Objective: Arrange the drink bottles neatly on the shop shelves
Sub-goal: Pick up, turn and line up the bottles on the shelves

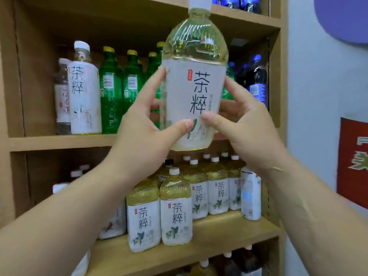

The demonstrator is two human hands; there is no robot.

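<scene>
I hold a tea bottle [196,80] upright in front of the wooden shelves, its white label with black characters facing me and its white cap at the top edge of the view. My left hand [145,128] grips its lower left side, thumb on the label. My right hand [245,124] grips the lower right side the same way. On the shelf below stand several matching tea bottles [176,210] in rows. The middle shelf [59,141] behind carries another tea bottle [84,92] at the left.
Green bottles [110,90] stand in a row on the middle shelf, with dark blue-labelled bottles [256,82] at its right end. A white carton [251,194] stands right of the lower tea rows. Brown bottles [229,263] fill the bottom shelf. A wall with a red sign [354,162] lies right.
</scene>
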